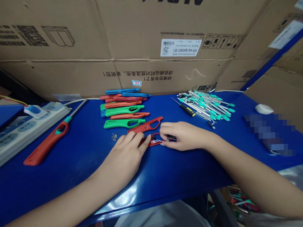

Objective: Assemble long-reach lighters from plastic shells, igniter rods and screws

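A red lighter casing half [156, 144] lies open on the table, with a white wire and small dark parts inside. My left hand [129, 151] is closed over its wide end, the index fingertip pressing near the inner parts. At the narrow end my right hand [180, 135] pinches with thumb and index finger, by the wire; the exact grip is partly hidden. Just behind both hands rests another red casing half [144, 127], touching or close to my left fingers. Several small metal pins or screws [114, 137] lie left of my left hand.
Behind are stacked green, orange and blue casings [123, 110]. To the right lie a screwdriver [187, 109] and a pile of metal lighter rods with green parts [207, 104]. An assembled red lighter [46, 143] and a power strip [24, 129] are at left. Cardboard [138, 33] walls the back.
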### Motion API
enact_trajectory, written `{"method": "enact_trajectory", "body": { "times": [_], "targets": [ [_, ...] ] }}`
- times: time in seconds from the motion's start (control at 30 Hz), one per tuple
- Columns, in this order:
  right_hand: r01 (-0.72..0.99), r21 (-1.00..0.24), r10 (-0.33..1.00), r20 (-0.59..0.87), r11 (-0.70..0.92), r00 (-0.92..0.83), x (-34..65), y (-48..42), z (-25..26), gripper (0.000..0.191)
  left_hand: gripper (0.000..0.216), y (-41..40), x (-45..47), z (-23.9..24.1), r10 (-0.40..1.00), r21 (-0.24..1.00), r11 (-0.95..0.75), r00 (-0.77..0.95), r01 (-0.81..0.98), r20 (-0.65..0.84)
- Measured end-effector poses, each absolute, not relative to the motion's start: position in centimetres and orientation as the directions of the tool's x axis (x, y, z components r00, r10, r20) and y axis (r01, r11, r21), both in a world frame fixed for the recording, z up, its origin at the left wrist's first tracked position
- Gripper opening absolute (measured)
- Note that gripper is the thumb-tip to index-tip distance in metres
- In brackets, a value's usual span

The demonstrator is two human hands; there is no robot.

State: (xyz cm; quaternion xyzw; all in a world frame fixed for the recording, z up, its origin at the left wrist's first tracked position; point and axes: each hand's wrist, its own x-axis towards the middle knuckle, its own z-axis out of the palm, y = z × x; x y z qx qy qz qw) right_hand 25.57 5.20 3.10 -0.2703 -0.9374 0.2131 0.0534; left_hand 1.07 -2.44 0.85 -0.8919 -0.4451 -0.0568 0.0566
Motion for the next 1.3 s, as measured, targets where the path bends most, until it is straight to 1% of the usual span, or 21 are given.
{"method": "enact_trajectory", "body": {
  "times": [0.13,0.17,0.27,0.37,0.5,0.57,0.63,0.77,0.83,0.9,0.97,1.07,1.2,1.3],
  "targets": [
    [0.494,-0.405,0.534,-0.018,0.769,-0.845,25.7,5.1,3.3,0.012,0.041,-1.7,0.7,1.0,0.829,0.199,-0.558,0.527,0.806,0.189],
    [0.492,-0.403,0.534,-0.009,0.772,-0.846,25.7,5.1,3.3,0.012,0.041,-1.5,0.6,1.0,0.838,0.243,-0.544,0.509,0.803,0.195],
    [0.472,-0.411,0.526,0.022,0.78,-0.85,25.7,5.1,3.2,0.018,0.038,-1.1,0.3,0.9,0.844,0.294,-0.536,0.495,0.792,0.205],
    [0.489,-0.402,0.555,0.057,0.774,-0.83,25.4,5.1,2.8,0.024,0.036,-1.1,0.3,0.8,0.832,0.3,-0.554,0.507,0.776,0.224],
    [0.574,-0.377,0.647,0.095,0.727,-0.757,24.9,5.0,2.1,0.021,0.033,-1.1,0.4,0.9,0.789,0.275,-0.614,0.573,0.74,0.221],
    [0.59,-0.385,0.667,0.096,0.71,-0.739,24.7,5.0,1.9,0.019,0.033,-1.1,0.5,0.9,0.77,0.226,-0.638,0.601,0.737,0.215],
    [0.585,-0.397,0.667,0.098,0.707,-0.739,24.7,5.1,1.8,0.018,0.034,-1.2,0.6,0.9,0.757,0.151,-0.65,0.618,0.745,0.212],
    [0.532,-0.427,0.622,0.098,0.731,-0.777,25.2,5.2,2.2,0.014,0.037,-1.4,0.8,0.7,0.741,0.003,-0.654,0.64,0.757,0.203],
    [0.494,-0.456,0.589,0.085,0.74,-0.804,25.4,5.3,2.5,0.012,0.038,-1.5,0.8,0.6,0.736,-0.033,-0.656,0.648,0.754,0.195],
    [0.463,-0.491,0.563,0.071,0.738,-0.823,25.7,5.4,2.9,0.008,0.039,-1.6,0.8,0.4,0.738,-0.024,-0.656,0.648,0.754,0.19],
    [0.443,-0.52,0.55,0.063,0.73,-0.833,25.9,5.4,3.2,0.003,0.039,-1.6,0.7,0.3,0.74,0.019,-0.66,0.645,0.751,0.189],
    [0.433,-0.544,0.544,0.053,0.719,-0.837,26.0,5.3,3.4,0.002,0.04,-1.6,0.6,0.0,0.731,0.094,-0.678,0.654,0.729,0.195],
    [0.497,-0.516,0.602,0.046,0.697,-0.797,25.6,5.2,3.2,0.012,0.039,-1.5,0.4,-0.1,0.725,0.154,-0.686,0.651,0.711,0.227],
    [0.552,-0.464,0.637,0.035,0.693,-0.77,25.1,5.1,2.8,0.013,0.041,-1.5,0.4,0.0,0.729,0.193,-0.682,0.636,0.705,0.253]
  ]
}}
